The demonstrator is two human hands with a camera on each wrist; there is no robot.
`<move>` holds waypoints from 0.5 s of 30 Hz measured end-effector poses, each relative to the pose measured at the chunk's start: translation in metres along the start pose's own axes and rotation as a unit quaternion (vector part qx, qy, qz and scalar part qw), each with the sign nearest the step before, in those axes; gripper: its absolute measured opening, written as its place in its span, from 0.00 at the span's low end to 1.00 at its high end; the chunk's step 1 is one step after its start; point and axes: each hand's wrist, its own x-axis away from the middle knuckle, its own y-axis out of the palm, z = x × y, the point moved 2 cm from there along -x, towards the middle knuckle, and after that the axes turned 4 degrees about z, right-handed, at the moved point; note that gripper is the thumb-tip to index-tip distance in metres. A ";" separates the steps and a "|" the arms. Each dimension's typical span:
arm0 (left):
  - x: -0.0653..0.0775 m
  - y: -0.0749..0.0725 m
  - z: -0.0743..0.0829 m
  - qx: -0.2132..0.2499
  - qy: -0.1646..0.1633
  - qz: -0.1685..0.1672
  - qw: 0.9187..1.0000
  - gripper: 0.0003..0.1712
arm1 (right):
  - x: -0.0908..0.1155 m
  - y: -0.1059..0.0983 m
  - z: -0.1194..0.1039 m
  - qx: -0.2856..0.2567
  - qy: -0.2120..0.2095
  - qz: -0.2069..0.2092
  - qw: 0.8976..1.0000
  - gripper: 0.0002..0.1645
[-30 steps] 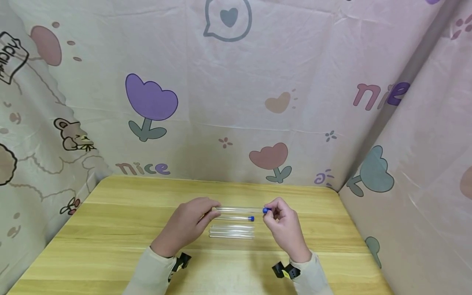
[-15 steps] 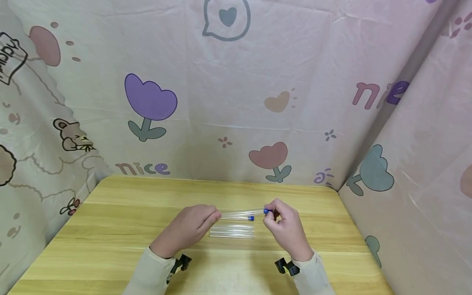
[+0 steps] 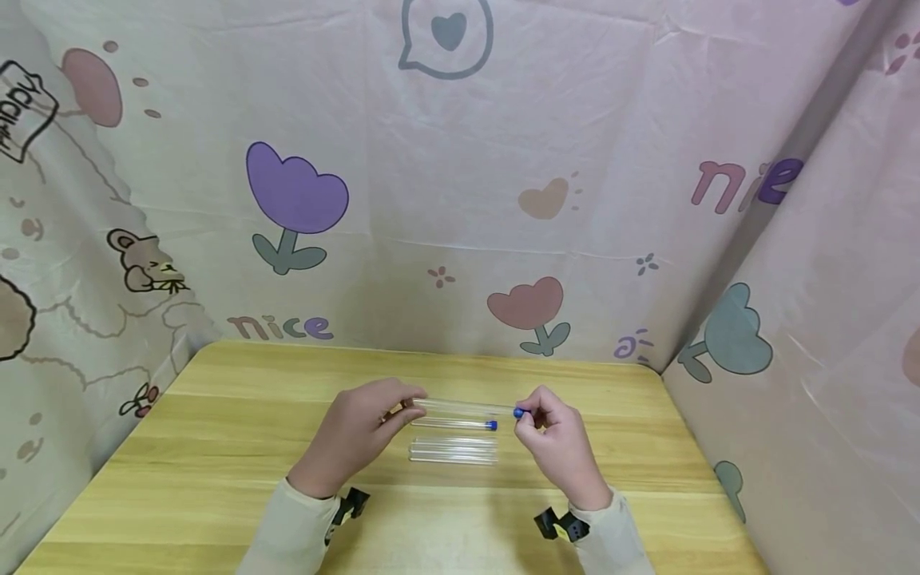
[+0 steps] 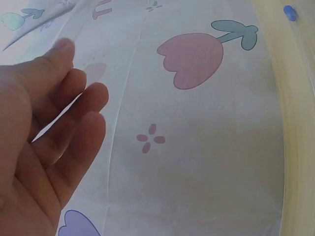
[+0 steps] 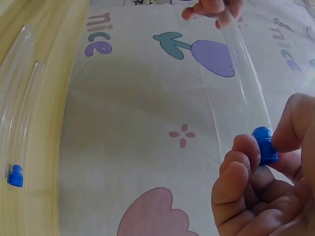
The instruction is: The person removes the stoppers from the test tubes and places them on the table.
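A clear test tube (image 3: 463,406) is held above the table between both hands, its left end slightly higher. My left hand (image 3: 370,427) pinches that end between thumb and fingers; in the left wrist view its fingers (image 4: 78,142) are bent and the tube barely shows. My right hand (image 3: 557,439) pinches a blue cap (image 5: 266,146) right at the tube's other end, as the right wrist view shows. Just below lies another test tube (image 3: 453,424) with its own blue cap (image 3: 492,426). Nearer me, several uncapped clear tubes (image 3: 453,451) lie side by side.
The wood-grain table (image 3: 216,447) ends at a patterned cloth (image 3: 417,200) hung behind it and along both sides. Small black devices sit at both wrists, beside the light sleeves (image 3: 283,527).
My left hand first dips and turns with the tube's left end, then rises again, leaving that end higher than before. The right hand stays almost still on the blue cap.
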 end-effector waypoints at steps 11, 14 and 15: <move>0.001 0.001 0.001 0.001 -0.006 -0.005 1.000 0.09 | 0.001 0.000 -0.003 0.003 -0.019 0.011 1.000 0.20; 0.001 0.001 0.000 0.008 -0.013 -0.010 1.000 0.09 | 0.001 0.000 -0.003 0.004 -0.021 0.013 1.000 0.20; 0.002 0.002 0.000 0.010 -0.014 -0.012 1.000 0.08 | 0.001 0.000 -0.003 0.004 -0.021 0.013 1.000 0.20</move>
